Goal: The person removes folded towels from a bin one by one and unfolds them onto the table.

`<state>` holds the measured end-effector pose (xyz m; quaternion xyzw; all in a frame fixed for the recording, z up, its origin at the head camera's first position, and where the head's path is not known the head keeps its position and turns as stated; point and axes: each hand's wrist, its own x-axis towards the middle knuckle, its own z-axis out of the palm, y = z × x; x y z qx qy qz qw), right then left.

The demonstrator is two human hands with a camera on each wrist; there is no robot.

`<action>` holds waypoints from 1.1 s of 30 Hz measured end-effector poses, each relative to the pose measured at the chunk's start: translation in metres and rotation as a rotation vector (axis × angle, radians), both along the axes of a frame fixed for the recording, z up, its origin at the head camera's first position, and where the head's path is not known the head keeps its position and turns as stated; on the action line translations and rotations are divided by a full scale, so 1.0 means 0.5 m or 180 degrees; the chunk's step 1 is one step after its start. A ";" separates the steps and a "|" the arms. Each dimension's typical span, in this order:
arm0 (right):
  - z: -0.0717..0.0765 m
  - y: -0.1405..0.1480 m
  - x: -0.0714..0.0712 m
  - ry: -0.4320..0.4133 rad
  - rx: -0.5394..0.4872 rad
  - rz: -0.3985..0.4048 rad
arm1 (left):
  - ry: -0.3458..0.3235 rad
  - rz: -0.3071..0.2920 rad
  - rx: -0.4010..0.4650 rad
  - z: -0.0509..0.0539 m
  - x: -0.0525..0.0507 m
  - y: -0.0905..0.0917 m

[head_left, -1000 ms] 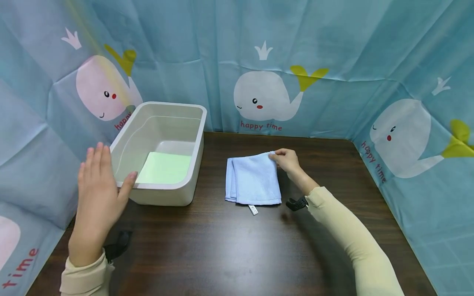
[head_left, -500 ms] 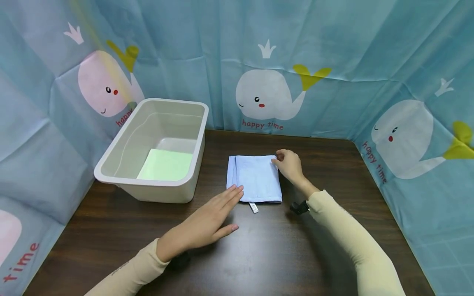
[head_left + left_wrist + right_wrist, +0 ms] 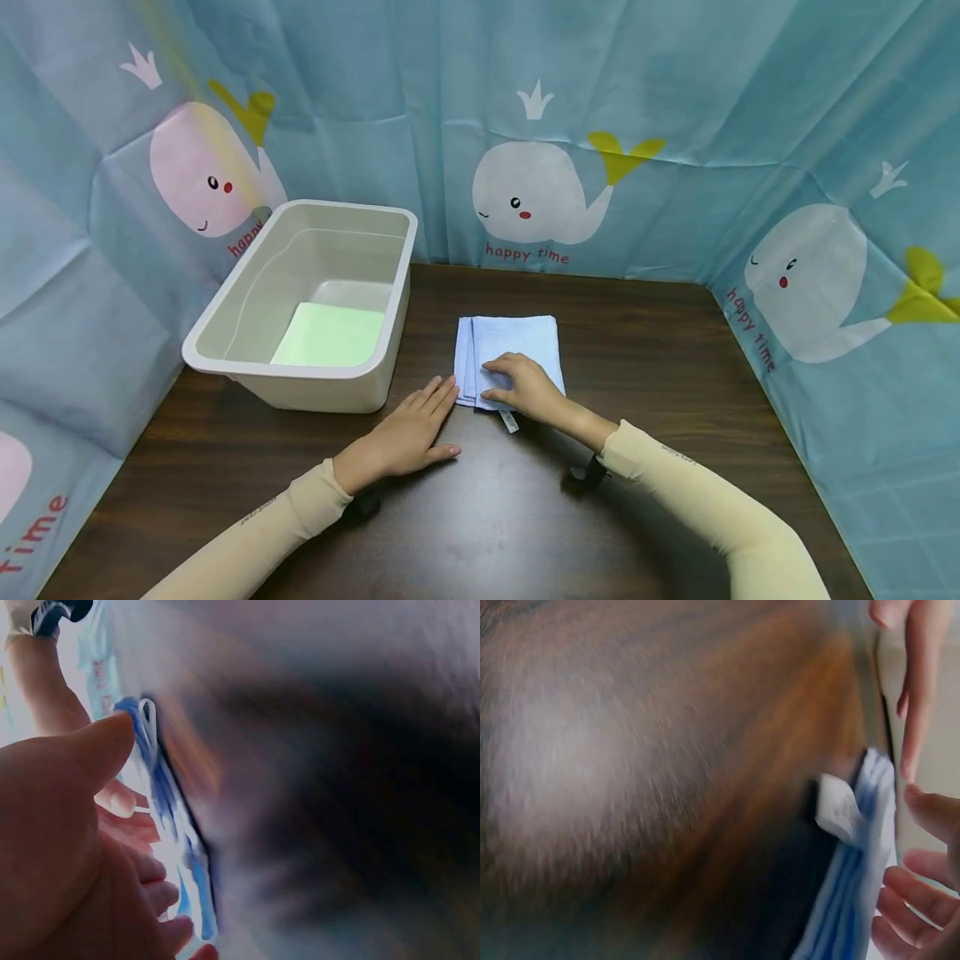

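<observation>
A light blue folded cloth [image 3: 517, 335] lies on the dark wooden table, its white tag [image 3: 510, 422] sticking out at the near edge. My right hand [image 3: 528, 390] is over the cloth's near part, thumb and fingers bent and apart, with nothing pinched between them. In the right wrist view, the stacked folds of the cloth [image 3: 847, 885] show beside the fingertips. My left hand [image 3: 412, 433] lies low over the table, fingers straight, fingertips at the cloth's near left corner. Whether they touch it, I cannot tell.
A pale grey plastic bin [image 3: 322, 396] stands left of the cloth, with a flat light green item [image 3: 330, 335] on its bottom. Blue curtains [image 3: 435, 100] printed with whales border the table at the back and on both sides.
My left hand has come from beside the bin, rightward to the cloth's near left corner. The right hand has left the cloth's far right corner and moved nearer and left over it.
</observation>
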<state>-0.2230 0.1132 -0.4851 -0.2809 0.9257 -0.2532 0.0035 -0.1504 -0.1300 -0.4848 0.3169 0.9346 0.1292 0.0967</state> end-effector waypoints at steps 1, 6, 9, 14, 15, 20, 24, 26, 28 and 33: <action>-0.002 -0.006 0.004 0.0022 0.0074 0.0045 | -0.0039 0.0010 -0.0026 -0.002 -0.002 -0.001; -0.004 -0.023 0.012 0.0169 0.0358 0.0190 | -0.0126 0.0025 -0.0088 -0.009 -0.008 -0.005; -0.004 -0.025 0.012 0.0310 0.0407 0.0198 | -0.0090 0.0006 -0.0110 -0.009 -0.010 -0.005; -0.007 -0.029 0.005 0.0540 0.0391 0.0129 | -0.0092 -0.0034 -0.0127 -0.004 -0.013 -0.002; -0.008 -0.030 0.004 0.0578 0.0376 0.0116 | -0.0095 -0.0032 -0.0125 -0.003 -0.013 -0.002; -0.011 -0.041 0.001 0.0747 0.0328 0.0072 | -0.0097 -0.0010 -0.0164 0.000 -0.016 -0.001; -0.014 -0.051 0.000 0.0795 0.0363 0.0056 | -0.0123 -0.0030 -0.0165 0.003 -0.017 0.000; -0.016 -0.056 -0.001 0.0809 0.0387 0.0042 | -0.0145 -0.0032 -0.0171 0.004 -0.017 0.000; -0.018 -0.059 -0.001 0.0837 0.0424 0.0016 | -0.0155 -0.0031 -0.0172 0.006 -0.016 0.000; -0.024 -0.063 0.000 0.0880 0.0484 -0.0005 | -0.0164 -0.0021 -0.0170 0.010 -0.015 -0.001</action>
